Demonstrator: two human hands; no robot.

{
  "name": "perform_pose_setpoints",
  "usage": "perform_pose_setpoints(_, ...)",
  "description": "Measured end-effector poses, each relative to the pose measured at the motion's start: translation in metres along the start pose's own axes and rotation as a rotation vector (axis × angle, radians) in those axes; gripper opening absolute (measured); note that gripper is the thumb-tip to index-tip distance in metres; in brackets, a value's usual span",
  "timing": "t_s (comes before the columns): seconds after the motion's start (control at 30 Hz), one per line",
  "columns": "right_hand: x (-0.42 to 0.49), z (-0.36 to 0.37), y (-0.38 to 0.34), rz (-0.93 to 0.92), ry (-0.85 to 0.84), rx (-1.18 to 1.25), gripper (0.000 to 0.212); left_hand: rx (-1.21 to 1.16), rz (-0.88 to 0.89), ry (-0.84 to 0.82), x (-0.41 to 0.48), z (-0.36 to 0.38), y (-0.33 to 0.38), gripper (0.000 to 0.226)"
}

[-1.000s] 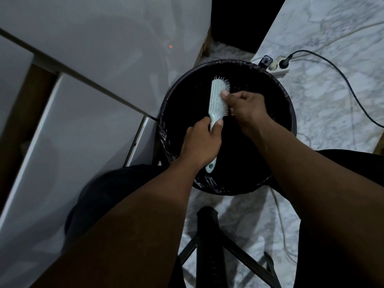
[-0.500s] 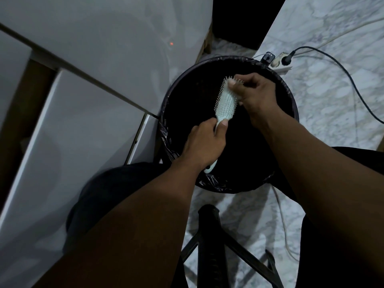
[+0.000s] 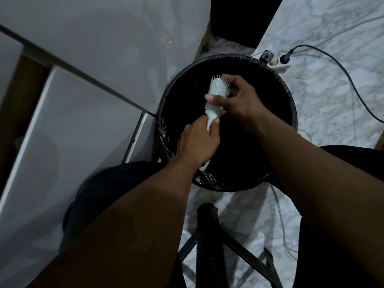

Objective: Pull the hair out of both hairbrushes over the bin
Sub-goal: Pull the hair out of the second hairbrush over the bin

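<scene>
Dim, bluish, low-contrast light throughout. Inside of the bin [image 3: 259, 132] a featureless black, no detail readable. Soft smudged shadows on the pale cabinet [image 3: 87, 125], with a tiny orange glint higher up. Straight edges bowed toward the corners. Slight softness on both forearms.

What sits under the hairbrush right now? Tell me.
Under the pale hairbrush is the open mouth of the round bin, lined with a black bag. Its inside is too dark to show any contents. The left hand covers most of the handle.
</scene>
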State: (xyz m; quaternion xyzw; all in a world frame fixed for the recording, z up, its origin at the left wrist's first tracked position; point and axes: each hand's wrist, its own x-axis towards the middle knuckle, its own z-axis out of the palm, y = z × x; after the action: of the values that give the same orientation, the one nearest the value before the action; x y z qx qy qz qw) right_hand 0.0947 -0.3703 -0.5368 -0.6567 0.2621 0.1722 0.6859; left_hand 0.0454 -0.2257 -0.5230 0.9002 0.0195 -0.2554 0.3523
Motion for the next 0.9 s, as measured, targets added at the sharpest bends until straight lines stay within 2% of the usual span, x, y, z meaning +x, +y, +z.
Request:
perform_pose_setpoints(0.17, 0.012, -0.011, 0.005, -0.144, 0.252, -0.059, 0.018, 0.120, 0.084, -0.003, -0.004, 0.002, 0.003, 0.034)
perform_pose_setpoints(0.27, 0.011, -0.014, 0.006, -0.135, 0.350, -0.069, 0.024, 0.157, 0.106, -0.013, -0.005, 0.002, 0.003, 0.034)
perform_pose_setpoints(0.33, 0.007, -0.013, 0.002, -0.040, 0.389, 0.040, 0.030, 0.168, 0.107, -0.019, -0.005, 0.002, 0.002, 0.034)
perform_pose_setpoints(0.4, 0.001, -0.012, -0.005, 0.136, 0.355, 0.218, 0.037, 0.156, 0.084, -0.011, -0.004, 0.001, 0.001, 0.037)
perform_pose_setpoints(0.43, -0.001, -0.012, -0.008, 0.187, 0.320, 0.222, 0.042, 0.141, 0.060, -0.006, -0.003, 0.001, 0.001, 0.039)
perform_pose_setpoints(0.53, -0.005, -0.011, -0.006, 0.187, 0.160, -0.109, 0.059, 0.122, 0.000, 0.003, 0.000, 0.001, 0.000, 0.042)
perform_pose_setpoints(0.6, -0.009, -0.007, -0.002, 0.198, 0.067, -0.197, 0.065, 0.125, 0.000, 0.006, 0.000, 0.001, 0.002, 0.041)
perform_pose_setpoints(0.73, -0.010, -0.002, 0.000, 0.118, 0.019, -0.188, 0.038, 0.114, 0.008, 0.014, 0.001, 0.002, 0.001, 0.040)
perform_pose_setpoints(0.9, -0.007, -0.004, 0.008, 0.067, 0.078, -0.165, 0.043, 0.069, -0.001, -0.015, 0.002, 0.003, -0.001, 0.040)
